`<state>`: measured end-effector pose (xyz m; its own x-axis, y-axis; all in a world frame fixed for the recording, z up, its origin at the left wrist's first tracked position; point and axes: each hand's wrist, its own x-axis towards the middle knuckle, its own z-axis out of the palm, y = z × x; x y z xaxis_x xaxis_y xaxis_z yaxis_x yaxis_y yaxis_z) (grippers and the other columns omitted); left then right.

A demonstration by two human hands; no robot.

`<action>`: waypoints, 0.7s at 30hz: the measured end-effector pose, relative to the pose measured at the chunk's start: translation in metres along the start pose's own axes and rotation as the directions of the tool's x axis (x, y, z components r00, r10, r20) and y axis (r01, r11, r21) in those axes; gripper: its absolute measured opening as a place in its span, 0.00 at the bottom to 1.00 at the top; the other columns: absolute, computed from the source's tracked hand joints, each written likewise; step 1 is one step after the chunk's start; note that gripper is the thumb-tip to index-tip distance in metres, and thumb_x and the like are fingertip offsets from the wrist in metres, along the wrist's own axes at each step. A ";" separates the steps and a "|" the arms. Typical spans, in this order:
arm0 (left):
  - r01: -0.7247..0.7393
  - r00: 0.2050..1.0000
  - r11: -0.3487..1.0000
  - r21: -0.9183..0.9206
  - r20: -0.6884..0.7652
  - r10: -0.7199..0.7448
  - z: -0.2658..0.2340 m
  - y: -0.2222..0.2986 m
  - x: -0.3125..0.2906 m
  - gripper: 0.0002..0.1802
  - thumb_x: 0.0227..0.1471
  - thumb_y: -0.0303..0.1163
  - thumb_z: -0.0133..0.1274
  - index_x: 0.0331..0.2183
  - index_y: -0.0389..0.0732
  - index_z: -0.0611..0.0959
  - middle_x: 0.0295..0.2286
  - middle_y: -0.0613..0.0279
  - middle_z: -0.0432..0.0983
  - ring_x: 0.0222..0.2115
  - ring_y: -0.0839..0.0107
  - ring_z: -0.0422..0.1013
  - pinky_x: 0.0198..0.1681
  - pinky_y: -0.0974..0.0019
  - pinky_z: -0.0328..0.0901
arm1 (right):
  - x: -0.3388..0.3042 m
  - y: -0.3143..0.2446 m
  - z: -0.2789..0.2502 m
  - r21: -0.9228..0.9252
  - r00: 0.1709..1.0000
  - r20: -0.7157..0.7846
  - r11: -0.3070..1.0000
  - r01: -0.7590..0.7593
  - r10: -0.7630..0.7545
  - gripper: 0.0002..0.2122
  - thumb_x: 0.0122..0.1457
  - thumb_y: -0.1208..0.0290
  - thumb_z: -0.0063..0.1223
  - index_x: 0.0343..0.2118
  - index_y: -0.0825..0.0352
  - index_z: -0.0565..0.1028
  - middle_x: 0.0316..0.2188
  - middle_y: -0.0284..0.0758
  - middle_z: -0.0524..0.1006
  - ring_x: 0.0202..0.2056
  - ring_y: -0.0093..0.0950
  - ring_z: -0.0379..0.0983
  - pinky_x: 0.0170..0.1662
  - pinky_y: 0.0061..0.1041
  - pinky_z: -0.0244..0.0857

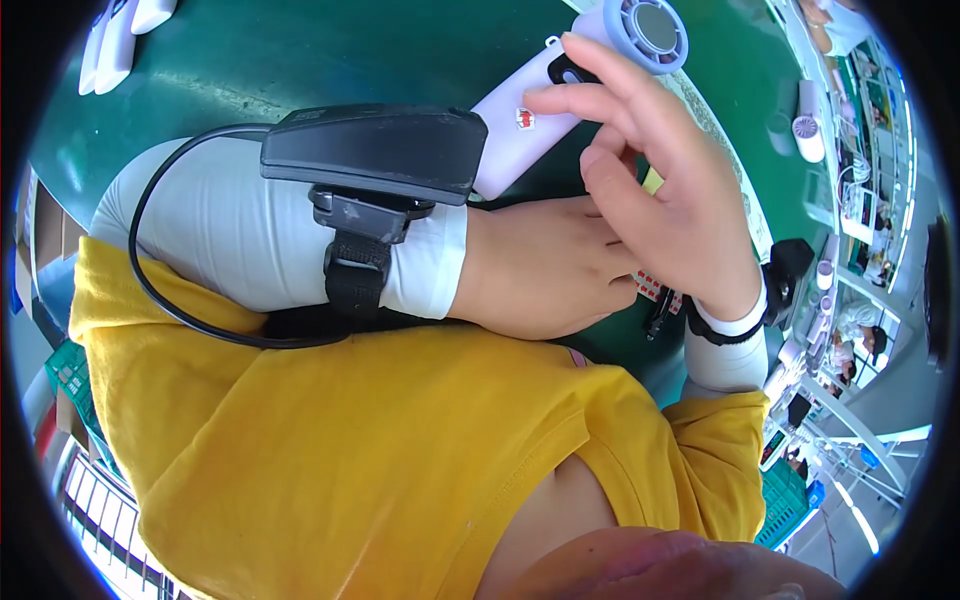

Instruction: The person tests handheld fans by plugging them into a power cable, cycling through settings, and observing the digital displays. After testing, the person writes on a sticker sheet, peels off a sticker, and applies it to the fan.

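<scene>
A pale lavender handheld fan [508,133] with a round blue-rimmed head [655,28] lies slanted on the green table. On its body is a small red-and-white sticker [525,119]. Over the fan reaches my right hand [680,180], fingers stretched and apart; one fingertip is at the sticker's edge, another by the dark panel. My left hand [545,268] lies below the fan, its fingers mostly hidden behind my right hand. Close to it are a sheet of red stickers [655,290] and a slim black object [660,318].
More pale fans lie on the green table [300,60]: several at the far left [112,55] and one at the right [808,125]. A black device [375,150] with a cable is strapped to my left forearm. Green crates [785,505] stand low at both sides.
</scene>
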<state>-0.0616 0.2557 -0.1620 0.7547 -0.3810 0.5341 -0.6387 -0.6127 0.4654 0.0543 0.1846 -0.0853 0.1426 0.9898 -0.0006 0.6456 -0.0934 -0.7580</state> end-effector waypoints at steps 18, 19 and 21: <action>-0.035 0.995 0.995 -0.093 -0.098 0.026 0.001 -0.015 -0.003 0.10 0.47 0.31 0.50 0.33 0.36 0.76 0.36 0.52 0.71 0.40 0.58 0.68 0.46 0.58 0.63 | 0.000 0.021 0.011 -0.149 0.953 -0.267 0.983 0.105 -0.143 0.25 0.52 0.90 0.35 0.55 0.68 0.65 0.43 0.34 0.78 0.23 0.10 0.63 0.25 0.10 0.56; -0.044 0.992 0.996 -0.073 -0.118 0.036 0.003 -0.017 -0.002 0.11 0.47 0.31 0.50 0.34 0.36 0.76 0.37 0.52 0.70 0.42 0.58 0.67 0.48 0.58 0.62 | -0.002 0.023 0.009 -0.173 0.956 -0.271 0.982 0.069 -0.115 0.25 0.52 0.90 0.35 0.54 0.69 0.66 0.43 0.35 0.78 0.23 0.10 0.63 0.25 0.10 0.56; -0.025 0.999 0.997 -0.072 -0.025 0.023 0.004 -0.018 -0.004 0.12 0.48 0.31 0.50 0.35 0.36 0.76 0.39 0.52 0.69 0.44 0.58 0.66 0.51 0.58 0.60 | 0.000 0.029 0.010 -0.246 0.936 -0.317 0.967 0.075 -0.153 0.24 0.52 0.90 0.36 0.53 0.69 0.66 0.42 0.34 0.78 0.23 0.10 0.63 0.25 0.11 0.56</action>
<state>-0.0522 0.2655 -0.1749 0.7359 -0.3778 0.5619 -0.6664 -0.5515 0.5018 0.0655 0.1826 -0.1143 0.2726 0.9067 0.3217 0.8188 -0.0430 -0.5725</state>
